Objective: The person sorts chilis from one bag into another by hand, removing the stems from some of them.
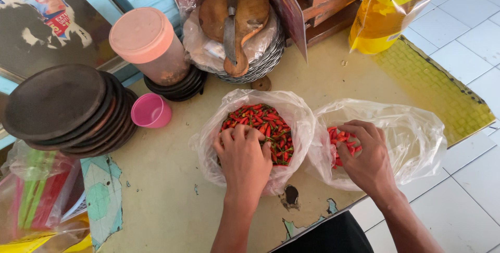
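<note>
worn yellowish table (172, 180) over white tile floor (463, 29), surface chipped at the near edge. stack of dark round plates (62, 107) far left, cut off partly by clutter. bare room mid-left of table; right edge close to the bags. left bag (208, 149) full of small red chilies (263, 123), some green stems; left hand (242, 154) is curled into the pile, fingertips buried, what it grasps can't tell. right bag (411, 133) nearly empty; right hand (367, 154) inside, fingers pinched on a few chilies (341, 137). pink cup (150, 111) near plates.
</note>
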